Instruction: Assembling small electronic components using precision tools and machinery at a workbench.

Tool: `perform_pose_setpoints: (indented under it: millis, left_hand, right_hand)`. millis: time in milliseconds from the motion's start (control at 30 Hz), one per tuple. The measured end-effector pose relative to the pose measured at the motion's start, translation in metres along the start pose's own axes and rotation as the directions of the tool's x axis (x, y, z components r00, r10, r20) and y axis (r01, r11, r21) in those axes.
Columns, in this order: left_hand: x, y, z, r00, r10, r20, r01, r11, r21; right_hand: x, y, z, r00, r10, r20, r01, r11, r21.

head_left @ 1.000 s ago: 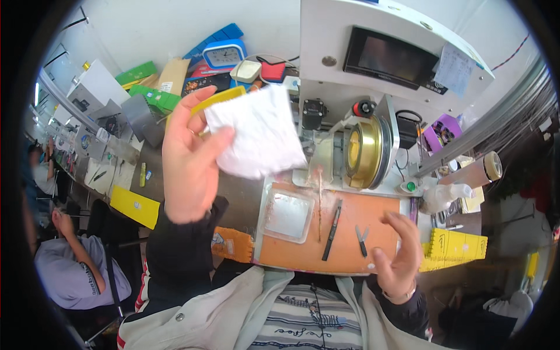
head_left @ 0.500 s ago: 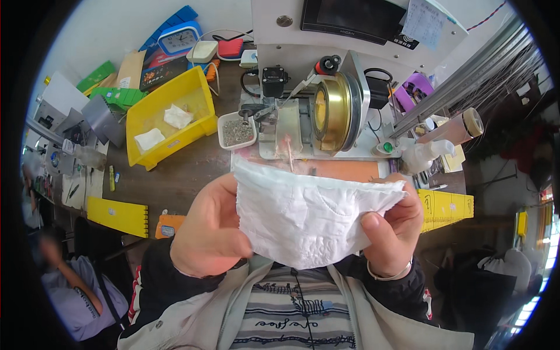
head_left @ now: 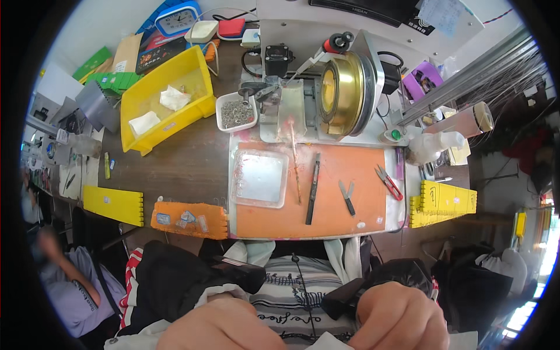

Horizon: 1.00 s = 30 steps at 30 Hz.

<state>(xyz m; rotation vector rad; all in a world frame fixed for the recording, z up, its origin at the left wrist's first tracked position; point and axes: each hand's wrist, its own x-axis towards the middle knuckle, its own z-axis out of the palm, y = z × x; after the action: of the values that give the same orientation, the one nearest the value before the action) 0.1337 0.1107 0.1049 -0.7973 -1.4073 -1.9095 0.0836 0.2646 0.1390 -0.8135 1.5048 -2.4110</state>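
Low at the chest, left hand [head_left: 224, 326]: rounded back turned up, fingers cut off by the lower edge; whether anything is gripped cannot be told.
Right hand [head_left: 402, 321]: held well apart from the left hand, bent toward the body, with fingers side by side and tips cut off; its grip cannot be told either.
White patch [head_left: 329, 343]: only a corner is shown between the hands, close beside the right hand; whether it is paper, cloth or clothing cannot be made out.
Sleeves: the dark left sleeve [head_left: 175, 280] and right sleeve [head_left: 405, 271] are folded in above the hands, wrists partly covered.
Striped shirt [head_left: 297, 280]: seen between the hands, its sides hidden by the clothing.
Orange mat [head_left: 367, 169]: laid beyond both hands, bearing a clear tray [head_left: 259, 181], a black pen [head_left: 313, 189] and a small forked tool [head_left: 347, 198] of unclear kind.
Yellow bin [head_left: 181, 124]: placed far beyond the left hand; two white wads [head_left: 174, 98] are held in it.
Screen [head_left: 361, 8]: farthest from the hands, cut off above.
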Motion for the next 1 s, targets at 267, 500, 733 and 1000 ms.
perform_pose_setpoints:
  millis: [267, 500, 733, 1000]
  left_hand:
    - [0.002, -0.004, 0.003, 0.965, -0.257, -0.052, 0.252, 0.964, -0.086]
    - [-0.017, 0.002, 0.015, 0.928, -0.29, -0.234, 0.309, 0.95, 0.048]
    - [0.001, -0.012, 0.051, 0.842, -0.149, -0.518, 0.235, 0.966, 0.104]
    - [-0.004, -0.029, 0.066, 0.739, -0.003, -0.674, 0.172, 0.968, 0.184]
  right_hand:
    - [-0.011, 0.002, 0.02, 0.949, 0.135, -0.284, -0.18, 0.974, -0.139]
    - [-0.012, 0.009, 0.062, 0.808, 0.109, -0.579, -0.026, 0.988, 0.15]
    - [-0.009, 0.002, 0.075, 0.658, 0.15, -0.738, -0.516, 0.804, -0.297]
    - [0.002, 0.002, 0.082, 0.655, 0.28, -0.702, -0.336, 0.94, 0.061]
